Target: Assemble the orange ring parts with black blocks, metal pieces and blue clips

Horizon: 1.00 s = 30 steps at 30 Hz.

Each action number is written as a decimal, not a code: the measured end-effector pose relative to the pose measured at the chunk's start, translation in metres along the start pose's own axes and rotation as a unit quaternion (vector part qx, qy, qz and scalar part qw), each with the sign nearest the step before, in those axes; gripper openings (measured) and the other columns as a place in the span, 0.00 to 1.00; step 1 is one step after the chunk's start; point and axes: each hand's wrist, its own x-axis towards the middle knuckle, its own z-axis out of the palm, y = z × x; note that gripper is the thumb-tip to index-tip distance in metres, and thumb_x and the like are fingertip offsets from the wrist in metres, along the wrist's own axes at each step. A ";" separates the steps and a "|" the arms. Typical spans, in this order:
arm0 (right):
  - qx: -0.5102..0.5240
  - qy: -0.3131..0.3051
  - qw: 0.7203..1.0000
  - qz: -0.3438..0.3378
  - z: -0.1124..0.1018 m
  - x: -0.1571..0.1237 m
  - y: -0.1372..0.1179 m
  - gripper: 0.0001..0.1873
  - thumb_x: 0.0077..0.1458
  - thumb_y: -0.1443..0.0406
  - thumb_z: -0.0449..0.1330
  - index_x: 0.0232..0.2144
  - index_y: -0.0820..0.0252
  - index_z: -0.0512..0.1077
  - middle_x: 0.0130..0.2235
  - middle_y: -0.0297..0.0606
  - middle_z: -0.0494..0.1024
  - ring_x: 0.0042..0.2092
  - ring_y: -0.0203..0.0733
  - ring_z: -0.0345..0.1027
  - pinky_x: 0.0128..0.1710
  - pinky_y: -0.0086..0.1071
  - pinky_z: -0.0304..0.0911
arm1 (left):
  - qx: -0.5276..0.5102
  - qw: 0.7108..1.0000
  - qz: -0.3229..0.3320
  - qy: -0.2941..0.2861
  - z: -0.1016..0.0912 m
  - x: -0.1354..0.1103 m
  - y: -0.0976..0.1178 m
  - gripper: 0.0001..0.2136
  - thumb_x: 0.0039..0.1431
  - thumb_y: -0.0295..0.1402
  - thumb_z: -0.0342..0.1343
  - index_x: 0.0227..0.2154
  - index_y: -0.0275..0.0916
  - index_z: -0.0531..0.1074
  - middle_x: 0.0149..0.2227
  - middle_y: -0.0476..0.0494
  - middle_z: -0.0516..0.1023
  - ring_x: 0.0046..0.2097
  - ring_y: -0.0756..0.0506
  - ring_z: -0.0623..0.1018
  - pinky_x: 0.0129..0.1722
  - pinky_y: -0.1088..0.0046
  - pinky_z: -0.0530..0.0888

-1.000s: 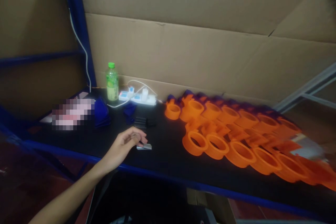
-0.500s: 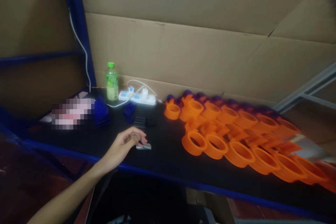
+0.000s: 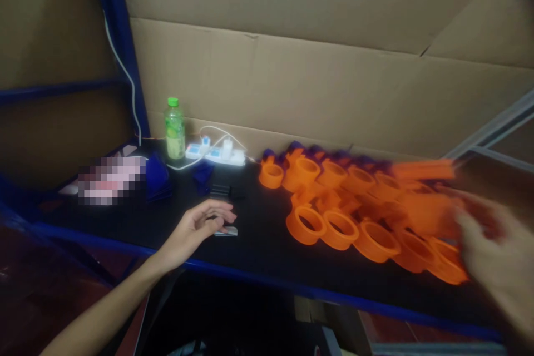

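Orange piece (image 3: 429, 216) is at the right side of the frame, and from far off I see it as a blur, so its edges are hard to make out. My right hand (image 3: 490, 245) looks closed on its near end, though the blur hides just how the fingers sit. Orange rings (image 3: 371, 251) crowd close by in the middle right, so I think straight up or down is the safe way to move it, because a sideways swing could bump them. A slow hand would help, and a snug grip without a hard squeeze. My left hand (image 3: 206, 225) is near the lower middle, fingers bent, with a gap between the thumb and the pointing finger. Shiny flat bits (image 3: 227, 232) lie by its fingertips, but I can't tell if it holds them. A light, still touch there should stop them sliding on the black table (image 3: 258, 256)
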 end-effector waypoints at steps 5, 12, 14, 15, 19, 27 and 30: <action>0.253 -0.360 0.895 -0.074 0.057 -0.080 -0.122 0.22 0.62 0.48 0.56 0.45 0.55 0.77 0.47 0.43 0.79 0.48 0.48 0.73 0.46 0.36 0.67 | -0.054 0.992 0.043 -0.102 0.004 -0.006 0.000 0.37 0.56 0.39 0.66 0.67 0.48 0.59 0.68 0.33 0.60 0.66 0.31 0.64 0.61 0.49 0.66; 0.298 -0.513 0.796 -0.122 0.099 -0.130 -0.204 0.27 0.69 0.50 0.45 0.35 0.63 0.75 0.32 0.36 0.77 0.32 0.36 0.67 0.33 0.26 0.62 | -0.216 0.973 0.079 0.023 0.009 -0.009 0.004 0.29 0.63 0.44 0.55 0.65 0.44 0.61 0.65 0.30 0.65 0.61 0.28 0.71 0.60 0.42 0.64; 0.266 -0.498 0.816 -0.125 0.106 -0.126 -0.194 0.31 0.70 0.50 0.43 0.29 0.63 0.74 0.27 0.35 0.75 0.28 0.35 0.65 0.29 0.26 0.60 | -0.240 0.967 0.058 0.068 0.009 -0.006 0.004 0.25 0.63 0.38 0.55 0.62 0.41 0.65 0.61 0.31 0.71 0.57 0.30 0.75 0.60 0.44 0.64; 0.257 -0.489 0.824 -0.128 0.108 -0.124 -0.189 0.32 0.70 0.50 0.42 0.28 0.63 0.74 0.27 0.36 0.75 0.28 0.35 0.66 0.29 0.26 0.60 | -0.251 0.963 0.043 0.090 0.008 -0.005 0.004 0.23 0.63 0.37 0.54 0.60 0.39 0.67 0.57 0.31 0.74 0.55 0.31 0.76 0.60 0.45 0.65; 0.211 -0.409 0.869 -0.183 0.112 -0.123 -0.175 0.25 0.71 0.55 0.44 0.36 0.59 0.78 0.36 0.40 0.80 0.39 0.41 0.74 0.37 0.30 0.66 | -0.328 0.935 -0.039 0.130 0.006 -0.002 0.010 0.20 0.64 0.42 0.49 0.49 0.32 0.75 0.47 0.33 0.79 0.47 0.35 0.79 0.54 0.47 0.73; 0.064 -0.393 0.850 -0.344 0.132 -0.147 -0.161 0.11 0.64 0.68 0.57 0.45 0.54 0.78 0.45 0.39 0.79 0.48 0.44 0.69 0.40 0.33 0.68 | -0.336 0.929 -0.094 0.125 0.003 0.000 0.012 0.16 0.62 0.45 0.54 0.40 0.36 0.74 0.34 0.43 0.78 0.35 0.42 0.81 0.43 0.54 0.81; 0.067 -0.389 0.854 -0.338 0.134 -0.150 -0.160 0.12 0.65 0.68 0.56 0.43 0.55 0.79 0.42 0.39 0.80 0.47 0.44 0.69 0.40 0.34 0.68 | -0.316 0.934 -0.133 0.098 0.000 0.000 0.009 0.19 0.62 0.48 0.53 0.38 0.35 0.74 0.34 0.41 0.78 0.33 0.43 0.81 0.35 0.59 0.83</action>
